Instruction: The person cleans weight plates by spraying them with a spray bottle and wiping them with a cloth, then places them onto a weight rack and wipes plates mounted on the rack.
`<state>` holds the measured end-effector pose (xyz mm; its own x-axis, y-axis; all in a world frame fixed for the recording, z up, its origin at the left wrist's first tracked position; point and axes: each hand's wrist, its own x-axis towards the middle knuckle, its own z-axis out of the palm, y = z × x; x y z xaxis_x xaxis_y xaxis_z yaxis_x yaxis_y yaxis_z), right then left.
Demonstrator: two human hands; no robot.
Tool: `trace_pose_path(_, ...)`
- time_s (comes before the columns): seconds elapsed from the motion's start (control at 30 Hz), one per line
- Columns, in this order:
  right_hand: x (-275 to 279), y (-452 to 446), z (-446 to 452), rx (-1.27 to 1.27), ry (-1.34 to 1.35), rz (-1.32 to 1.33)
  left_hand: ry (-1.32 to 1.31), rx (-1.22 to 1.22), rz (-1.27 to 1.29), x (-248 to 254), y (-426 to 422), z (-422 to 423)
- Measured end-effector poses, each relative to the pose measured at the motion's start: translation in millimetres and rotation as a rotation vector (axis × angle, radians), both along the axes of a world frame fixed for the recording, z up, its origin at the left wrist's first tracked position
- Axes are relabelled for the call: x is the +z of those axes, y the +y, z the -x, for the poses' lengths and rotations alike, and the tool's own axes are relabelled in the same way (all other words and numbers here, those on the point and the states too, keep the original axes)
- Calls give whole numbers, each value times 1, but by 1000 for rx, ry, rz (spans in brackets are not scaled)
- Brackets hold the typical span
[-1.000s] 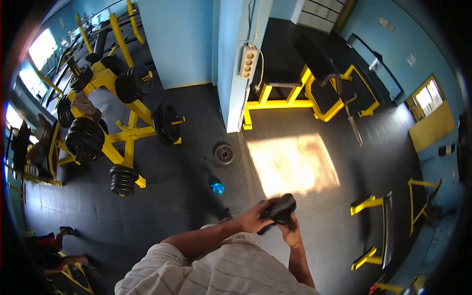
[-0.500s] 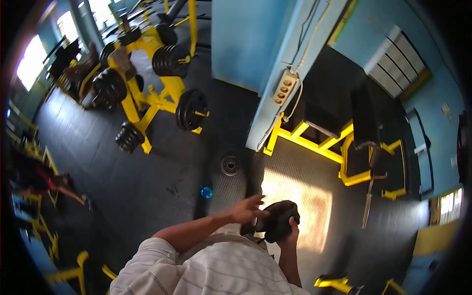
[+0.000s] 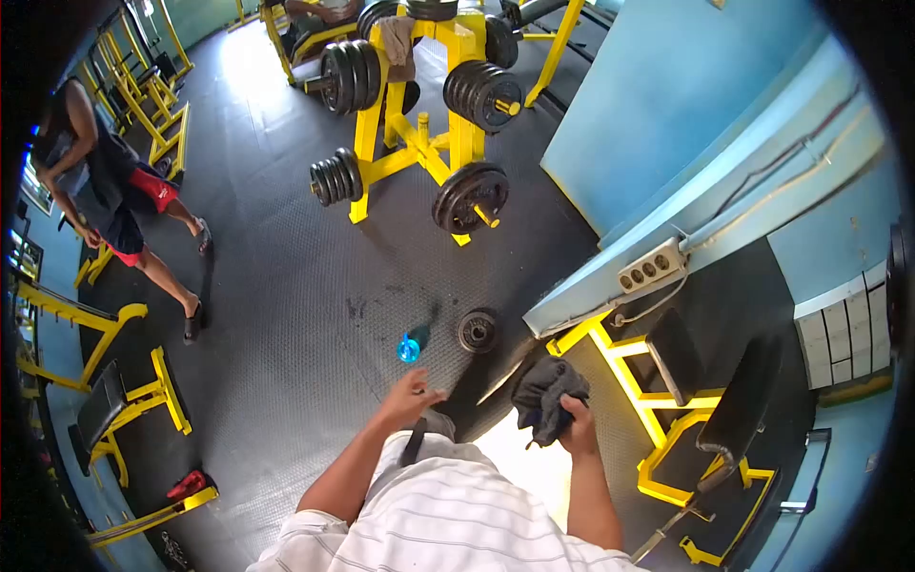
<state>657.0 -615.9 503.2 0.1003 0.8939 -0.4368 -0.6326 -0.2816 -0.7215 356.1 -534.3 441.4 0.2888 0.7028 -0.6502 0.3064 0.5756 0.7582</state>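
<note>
My right hand (image 3: 578,426) grips a crumpled dark cloth item (image 3: 548,396), thumb on top and bunched folds hanging from it. I cannot make out its exact kind. Held apart from it, in front of my waist, my left hand (image 3: 410,398) has its fingers partly spread and nothing in them. Beyond the left hand, a blue bottle (image 3: 409,349) stands on the dark floor. Just right of the bottle lies a black weight plate (image 3: 477,332).
A yellow rack (image 3: 419,153) loaded with weight plates stands ahead. Right of me are a yellow-framed bench (image 3: 624,367) and a wall-mounted power strip (image 3: 652,267). A person (image 3: 114,181) is on the left, near yellow gym machines. A red item (image 3: 187,484) lies lower left.
My left hand has moved away from the dark cloth, which stays in my right hand. The view has swung left, bringing the person on the left more fully into sight.
</note>
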Motion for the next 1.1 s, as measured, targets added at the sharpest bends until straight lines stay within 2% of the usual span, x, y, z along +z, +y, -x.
trace_pose_path(0.03, 9, 13, 4, 37, -57, 41, -9, 5, 22, -19, 5, 9)
trace_pose_path(0.1, 15, 36, 13, 122, -301, 19, 326, -103, -164, -61, 14, 20)
trace_pose_path(0.17, 9, 54, 13, 248, -442, 30, 351, -115, -141, -58, 32, 21)
trace_pose_path(0.23, -9, 67, 5, 332, -452, 81, 389, -112, -109, -67, 42, 26)
trace_pose_path(0.33, -41, 90, -2, 367, -417, 296, 532, -87, -118, -109, 45, 33)
trace_pose_path(0.37, -63, 98, -7, 401, -415, 324, 532, -70, -77, -122, 41, 33)
trace_pose_path(0.47, -132, 128, -14, 648, -720, 423, 589, 78, 93, -175, 31, 31)
trace_pose_path(0.5, -176, 134, -22, 698, -635, 564, 592, 71, 152, -199, 22, 27)
trace_pose_path(0.57, -256, 156, -28, 693, -596, 465, 665, 115, 224, -257, 16, 18)
trace_pose_path(0.63, -348, 159, -39, 599, -622, 637, 643, 246, 378, -322, 5, 4)
trace_pose_path(0.7, -394, 170, -38, 576, -684, 783, 597, 428, 424, -390, -7, -7)
trace_pose_path(0.77, -440, 158, -39, 591, -613, 893, 619, 407, 456, -450, -6, -19)
trace_pose_path(0.83, -461, 140, -34, 749, -763, 913, 790, 262, 305, -516, -5, -24)
trace_pose_path(0.87, -469, 123, -30, 744, -627, 897, 838, 251, 324, -529, 14, -32)
trace_pose_path(0.9, -468, 119, -23, 844, -601, 953, 886, 236, 340, -539, 37, -35)
trace_pose_path(0.97, -466, 117, -14, 1013, -466, 978, 1027, 183, 171, -590, 51, -26)
trace_pose_path(1.03, -479, 113, -17, 1282, -397, 993, 1074, 154, -488, -644, 58, -3)
trace_pose_path(1.07, -483, 123, -13, 1399, -458, 978, 1012, 223, -383, -642, 78, -4)
trace_pose_path(1.1, -487, 127, -11, 1411, -517, 938, 953, 292, -278, -635, 105, -3)
